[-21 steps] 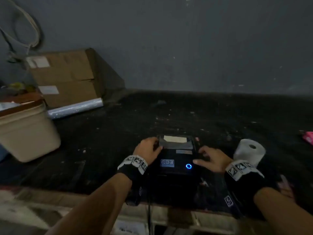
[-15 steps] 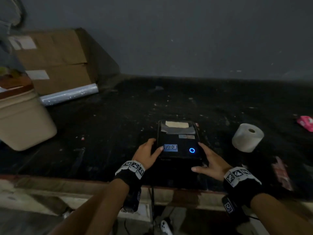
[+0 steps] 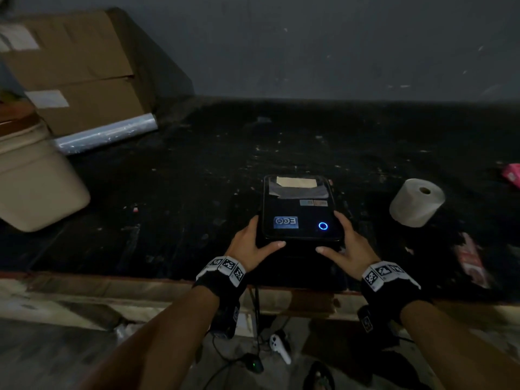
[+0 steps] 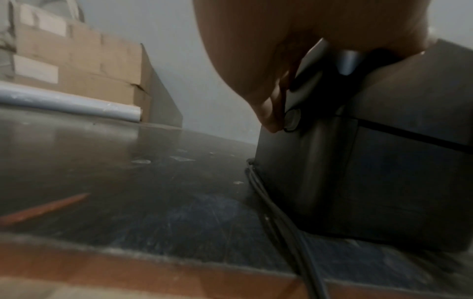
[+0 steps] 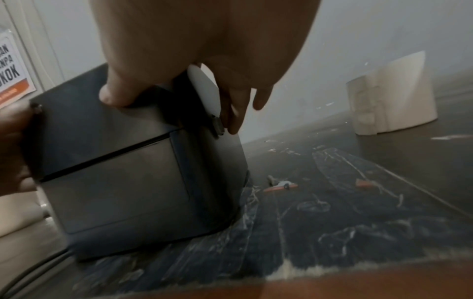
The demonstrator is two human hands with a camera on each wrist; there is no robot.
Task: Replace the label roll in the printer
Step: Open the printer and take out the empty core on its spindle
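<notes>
Now both hands [image 3: 249, 246] [image 3: 349, 244] lower on printer [image 3: 299, 218] — fingers [image 5: 231, 113] gripping its sides (roll [image 3: 416, 202] apart).

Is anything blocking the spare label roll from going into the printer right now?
Yes: the printer lid is shut, with the left hand and right hand gripping its sides. The label roll stands apart, to its right.

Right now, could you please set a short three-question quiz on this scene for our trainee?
1. True or false: the printer lid is shut.
2. Which hand is nearer the roll: A left, B right?
3. What colour is the printer's lit ring?

Key: 1 true; 2 B; 3 blue.
</notes>
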